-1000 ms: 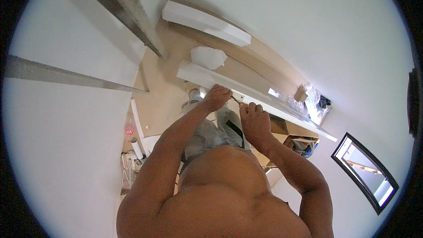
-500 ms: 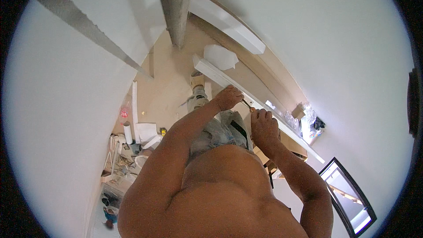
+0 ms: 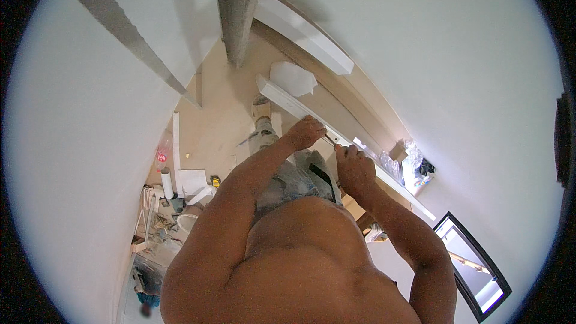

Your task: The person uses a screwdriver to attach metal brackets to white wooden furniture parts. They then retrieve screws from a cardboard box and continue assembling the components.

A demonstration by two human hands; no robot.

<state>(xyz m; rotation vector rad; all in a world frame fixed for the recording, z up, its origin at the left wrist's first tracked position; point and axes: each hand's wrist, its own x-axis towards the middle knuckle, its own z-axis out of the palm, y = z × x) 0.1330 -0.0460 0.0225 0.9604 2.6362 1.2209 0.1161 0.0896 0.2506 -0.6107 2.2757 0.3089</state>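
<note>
Swung round since a second ago, the person's view takes in more of the floor left of the long, straight white plank (image 3: pixel 288 99), and one beige shoe (image 3: pixel 261 107) now shows near its left end; both hands stay over the plank's near edge, the tool between them.

That slim, dark-shafted tool (image 3: pixel 330 140) spans the short gap from hand to hand, just beside the plank. The right hand (image 3: pixel 355 171) has its fingers curled closed round the handle end. The left hand (image 3: pixel 307 133) has its fingers bent in at the other end; I cannot tell whether they grip the shaft or the plank.

I count one tool and one such plank. Beyond the plank lie one boxy white beam (image 3: pixel 309 36) and one irregular white sheet (image 3: pixel 292 78). Off its left end rise two rough grey posts (image 3: pixel 243 6). Well to its left are one clear bottle with a red label (image 3: pixel 162 155), one white tube (image 3: pixel 167 183) and one yellow-and-black tape measure (image 3: pixel 216 181). Near its right end shows one black rectangular frame (image 3: pixel 497 279).
</note>
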